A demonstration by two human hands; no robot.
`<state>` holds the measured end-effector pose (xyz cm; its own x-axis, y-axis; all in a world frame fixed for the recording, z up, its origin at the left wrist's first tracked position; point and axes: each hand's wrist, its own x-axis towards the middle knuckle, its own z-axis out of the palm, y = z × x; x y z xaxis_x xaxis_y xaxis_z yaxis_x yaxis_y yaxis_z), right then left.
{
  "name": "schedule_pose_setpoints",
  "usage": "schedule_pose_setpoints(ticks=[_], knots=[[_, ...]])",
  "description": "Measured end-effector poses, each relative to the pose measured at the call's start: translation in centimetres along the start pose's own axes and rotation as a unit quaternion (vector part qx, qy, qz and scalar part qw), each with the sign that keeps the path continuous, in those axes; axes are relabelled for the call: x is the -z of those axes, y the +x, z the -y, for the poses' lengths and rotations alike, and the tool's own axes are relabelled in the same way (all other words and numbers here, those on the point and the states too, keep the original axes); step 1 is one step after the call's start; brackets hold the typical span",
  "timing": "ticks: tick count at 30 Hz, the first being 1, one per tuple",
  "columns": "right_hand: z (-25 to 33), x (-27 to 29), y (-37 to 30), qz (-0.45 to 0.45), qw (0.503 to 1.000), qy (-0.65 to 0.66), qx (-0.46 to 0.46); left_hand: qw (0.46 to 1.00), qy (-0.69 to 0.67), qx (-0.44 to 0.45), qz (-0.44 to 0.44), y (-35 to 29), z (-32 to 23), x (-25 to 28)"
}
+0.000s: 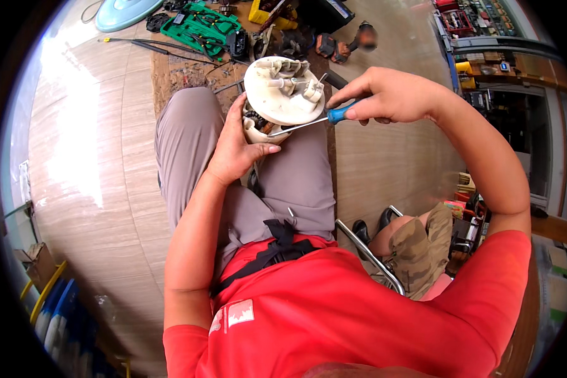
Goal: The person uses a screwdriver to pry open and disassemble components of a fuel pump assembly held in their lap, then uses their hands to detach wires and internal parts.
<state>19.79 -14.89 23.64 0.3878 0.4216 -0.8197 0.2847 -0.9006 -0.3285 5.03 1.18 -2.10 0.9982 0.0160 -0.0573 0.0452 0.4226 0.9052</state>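
Observation:
My left hand grips a white plastic housing from its left side, above my thighs. A round white plastic cover, with molded posts and small mechanical parts on its upper face, sits tilted over that housing. Dark and copper-colored parts show in the gap between the two. In my right hand is a screwdriver with a blue handle. Its metal shaft points left, and the tip reaches the housing's opening near my left thumb. Whether the tip touches a part inside, I cannot tell.
Beyond my knees, a worn board bears a green tool case, dark cables and an orange-black power tool. A light blue round object lies far left. Someone in camouflage shorts sits close on my right, by a metal chair frame.

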Motion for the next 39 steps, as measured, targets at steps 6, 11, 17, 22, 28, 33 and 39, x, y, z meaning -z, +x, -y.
schedule_pose_setpoints(ticks=[6, 11, 17, 22, 28, 33, 39], knots=[[-2.0, 0.1, 1.1, 0.012, 0.999, 0.041, 0.022, 0.997, 0.065, -0.028, -0.015, 0.1, 1.1, -0.2], [-3.4, -1.7, 0.8, -0.093, 0.960, -0.146, 0.219, 0.999, 0.033, -0.022, -0.005, 0.2, 0.6, -0.3], [-1.8, -0.5, 1.3, 0.008, 1.000, 0.017, 0.002, 1.000, -0.007, -0.015, 0.008, 0.1, 0.5, -0.3], [-3.5, -1.0, 1.6, -0.030, 0.987, -0.076, 0.136, 1.000, -0.017, -0.021, 0.008, 0.2, 0.9, -0.3], [-4.6, -3.0, 1.0, -0.056, 0.988, -0.030, 0.138, 1.000, 0.001, -0.013, -0.006, 0.4, 1.4, 0.5], [-7.2, -4.8, 1.7, -0.103, 0.972, -0.022, 0.212, 1.000, -0.014, 0.005, 0.004, 0.7, 1.8, 0.4], [-4.6, -3.7, 0.8, -0.040, 0.995, 0.050, 0.071, 1.000, -0.013, 0.018, 0.006, 0.5, 1.0, 0.3]])
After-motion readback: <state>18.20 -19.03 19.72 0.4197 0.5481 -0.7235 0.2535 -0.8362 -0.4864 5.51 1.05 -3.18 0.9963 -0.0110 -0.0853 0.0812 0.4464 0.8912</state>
